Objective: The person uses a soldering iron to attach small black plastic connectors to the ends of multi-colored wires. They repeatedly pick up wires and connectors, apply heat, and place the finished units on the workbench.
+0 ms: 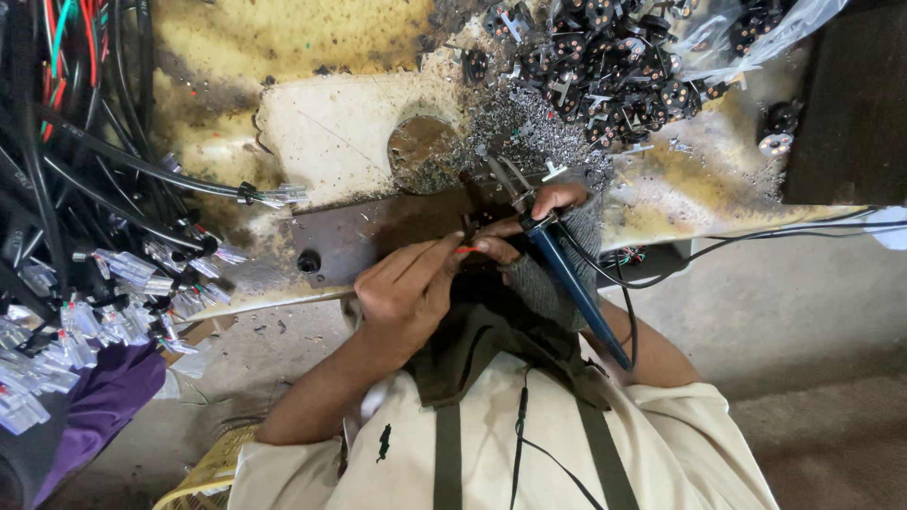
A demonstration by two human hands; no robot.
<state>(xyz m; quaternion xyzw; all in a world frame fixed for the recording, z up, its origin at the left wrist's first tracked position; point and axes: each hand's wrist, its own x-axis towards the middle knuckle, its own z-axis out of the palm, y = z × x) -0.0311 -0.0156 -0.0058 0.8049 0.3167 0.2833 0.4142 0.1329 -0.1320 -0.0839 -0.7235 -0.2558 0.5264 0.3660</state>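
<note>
Your left hand (406,293) pinches a thin red wire (465,250) between closed fingers, just above the dark metal plate (359,241) on the stained desk (321,132). Your right hand (553,222), fingers wrapped tight, holds a blue-handled soldering iron (567,274) whose tip meets the wire end. Keep both wrists braced on the plate, touch only the joint, and mind the iron's cord (737,241) and the loose black parts (605,66) beyond.

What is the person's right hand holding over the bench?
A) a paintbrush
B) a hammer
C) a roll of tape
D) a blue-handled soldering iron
D: the right hand grips a blue-handled soldering iron, with its metal tip pointing up over the scorched bench.
</note>
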